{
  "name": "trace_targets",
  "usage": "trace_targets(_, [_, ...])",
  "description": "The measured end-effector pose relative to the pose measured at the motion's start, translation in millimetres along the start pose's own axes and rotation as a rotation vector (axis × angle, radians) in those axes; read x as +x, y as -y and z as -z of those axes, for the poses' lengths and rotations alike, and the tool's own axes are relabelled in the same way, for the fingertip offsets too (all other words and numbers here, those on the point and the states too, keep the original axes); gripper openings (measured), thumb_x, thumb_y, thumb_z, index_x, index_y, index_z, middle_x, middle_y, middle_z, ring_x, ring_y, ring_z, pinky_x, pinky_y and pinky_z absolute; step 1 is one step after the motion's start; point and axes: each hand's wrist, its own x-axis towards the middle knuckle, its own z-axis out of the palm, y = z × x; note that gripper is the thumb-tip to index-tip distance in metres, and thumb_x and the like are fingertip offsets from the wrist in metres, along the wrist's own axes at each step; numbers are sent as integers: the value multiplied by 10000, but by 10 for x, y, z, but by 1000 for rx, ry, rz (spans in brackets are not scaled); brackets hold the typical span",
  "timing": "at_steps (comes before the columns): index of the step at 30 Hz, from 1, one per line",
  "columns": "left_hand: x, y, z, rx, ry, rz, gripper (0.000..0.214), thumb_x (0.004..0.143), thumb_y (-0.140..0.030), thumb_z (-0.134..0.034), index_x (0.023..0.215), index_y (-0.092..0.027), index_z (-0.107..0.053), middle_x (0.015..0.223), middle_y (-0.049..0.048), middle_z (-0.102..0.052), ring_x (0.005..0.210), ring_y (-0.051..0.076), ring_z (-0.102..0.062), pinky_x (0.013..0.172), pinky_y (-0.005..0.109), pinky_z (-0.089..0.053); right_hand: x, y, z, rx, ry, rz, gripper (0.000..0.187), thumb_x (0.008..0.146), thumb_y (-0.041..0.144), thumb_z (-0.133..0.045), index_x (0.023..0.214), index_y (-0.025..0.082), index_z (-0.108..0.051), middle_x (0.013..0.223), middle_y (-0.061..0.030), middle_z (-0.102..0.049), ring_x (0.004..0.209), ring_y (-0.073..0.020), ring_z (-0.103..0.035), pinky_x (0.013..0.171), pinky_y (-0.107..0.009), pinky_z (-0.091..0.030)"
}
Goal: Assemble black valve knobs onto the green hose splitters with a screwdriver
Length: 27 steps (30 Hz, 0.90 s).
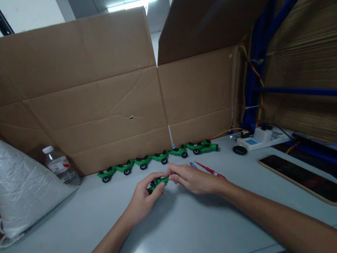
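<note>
My left hand (146, 192) is closed around a small green toy car (161, 181) with dark parts, held just above the table. At the car's right end, the fingertips of my right hand (192, 178) are pinched together; what lies between them is too small and hidden to make out. Behind both hands stands a row of several similar green toy cars (142, 163) with black wheels. A red pen-like tool (208, 168) lies on the table behind my right wrist, with a blue tip (192, 164) showing beside it.
Cardboard walls (105, 106) enclose the white table (184, 234). At left, a silvery bag (19, 187) leans in front of a plastic bottle (60, 166). To the right lie a phone (306, 178), a power strip (260, 139) with cables, and a black ring (239, 150).
</note>
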Motion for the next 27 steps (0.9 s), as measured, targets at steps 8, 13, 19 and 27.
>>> trace_targets(8, [43,110,58,-87,-89,32,457,945,-435,-745,1350,-233,-680,1408,118,-669,1336,291,-583,1197,443,-393,-5,-26,-72,-118,-34,57,162,1101,296,-450,996,222,-549,921,-35,-626,831,-201,-579,749,-304,-395])
trace_targets(13, [104,122,43,-474,-263,234,513,965,-581,-670,1320,-211,-670,1472,142,-618,1325,282,-603,1117,427,-493,8,72,-187,-225,-82,156,134,1115,296,-468,1085,206,-562,1045,-68,-659,928,-218,-629,820,-329,-467])
trace_targets(19, [125,79,40,-735,-307,502,468,923,-464,-761,1248,-149,-642,1152,147,-743,913,223,-766,755,306,-643,30,99,-331,-489,-98,339,200,1115,281,-474,1200,147,-597,1105,-133,-673,1014,-262,-650,873,-393,-526])
trace_targets(27, [78,75,29,-473,-266,557,462,922,-491,-714,1219,-153,-611,810,4,-648,415,101,-629,275,139,-252,27,86,-506,-667,-50,320,189,1111,256,-471,1065,140,-613,1027,-136,-687,923,-273,-674,795,-394,-548])
